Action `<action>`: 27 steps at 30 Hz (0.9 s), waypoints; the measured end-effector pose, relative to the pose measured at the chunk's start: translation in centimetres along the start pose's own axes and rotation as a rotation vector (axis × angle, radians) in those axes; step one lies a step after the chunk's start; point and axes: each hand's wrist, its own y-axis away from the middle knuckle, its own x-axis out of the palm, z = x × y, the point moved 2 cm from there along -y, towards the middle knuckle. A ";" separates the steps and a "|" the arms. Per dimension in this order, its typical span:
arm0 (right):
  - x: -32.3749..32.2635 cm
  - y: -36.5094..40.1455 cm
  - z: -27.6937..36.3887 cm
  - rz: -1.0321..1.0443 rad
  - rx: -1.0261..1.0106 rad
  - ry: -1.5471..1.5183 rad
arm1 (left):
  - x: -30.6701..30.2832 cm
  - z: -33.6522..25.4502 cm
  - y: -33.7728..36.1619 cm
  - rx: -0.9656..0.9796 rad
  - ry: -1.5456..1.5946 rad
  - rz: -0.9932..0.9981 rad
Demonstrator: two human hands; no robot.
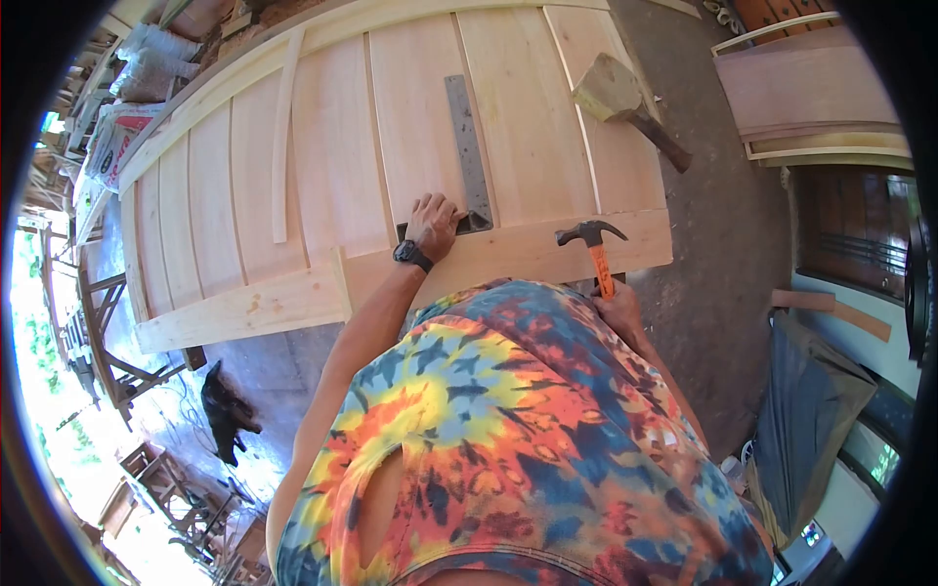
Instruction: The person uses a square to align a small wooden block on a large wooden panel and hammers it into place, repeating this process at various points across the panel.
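Observation:
A large pale wooden panel (327,146) with grooved boards and a framing rail lies in front of me. My left hand (433,225), with a black watch on its wrist, is closed over the dark stock of a try square (467,146) near the panel's front rail. The square's grey metal blade points away across the boards. In my right hand (619,305) is a claw hammer (592,234), gripped by its orange handle. The hammer's dark head is above the rail, to the right of the square. My fingers partly hide the square's stock.
A wooden mallet (611,90) lies on the panel's right part, its handle over the edge. A thin wood strip (286,137) rests on the left boards. Bags (154,61) stand at the far left. A black dog (227,415) lies on the floor.

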 end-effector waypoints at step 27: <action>7.4 6.1 4.4 -0.050 0.207 -0.233 | -13.7 16.7 4.0 -0.096 0.076 0.284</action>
